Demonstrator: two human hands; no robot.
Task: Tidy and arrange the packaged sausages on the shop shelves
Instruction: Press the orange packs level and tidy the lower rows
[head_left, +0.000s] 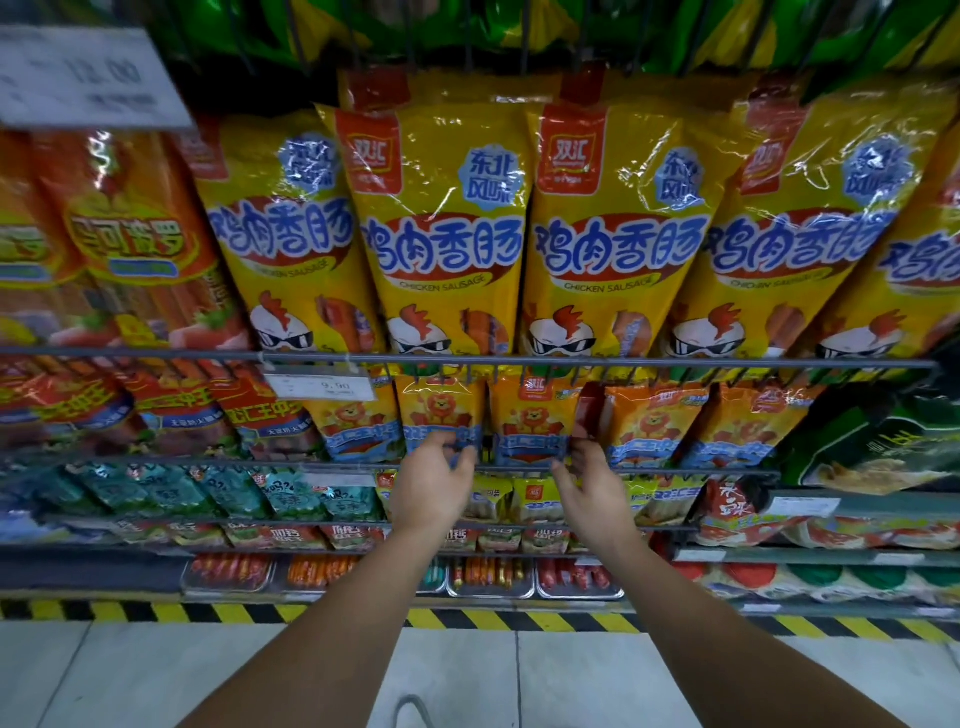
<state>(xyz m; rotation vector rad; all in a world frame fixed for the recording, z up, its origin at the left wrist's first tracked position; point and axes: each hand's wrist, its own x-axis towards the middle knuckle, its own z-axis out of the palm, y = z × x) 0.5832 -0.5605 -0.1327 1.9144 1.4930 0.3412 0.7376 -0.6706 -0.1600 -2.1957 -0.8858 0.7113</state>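
Our two bare forearms reach from the near edge toward the shelving. Our left hand (434, 480) has its fingers curled around the lower edge of an orange lion-print sausage pack (441, 415), gripping it. Our right hand (592, 480) has its fingers bent at the lower right corner of the neighbouring lion-print pack (530, 421); we cannot tell whether it grips the pack or only touches it. Both packs hang side by side on the middle wire rail (675, 364), with like packs to their right. Above them hangs a row of large yellow chicken sausage packs (447, 228). A price tag (322, 387) is clipped to the rail left of our hands. Yellow-black hazard tape (156, 612) lines the shelf base above the tiled floor (104, 675).
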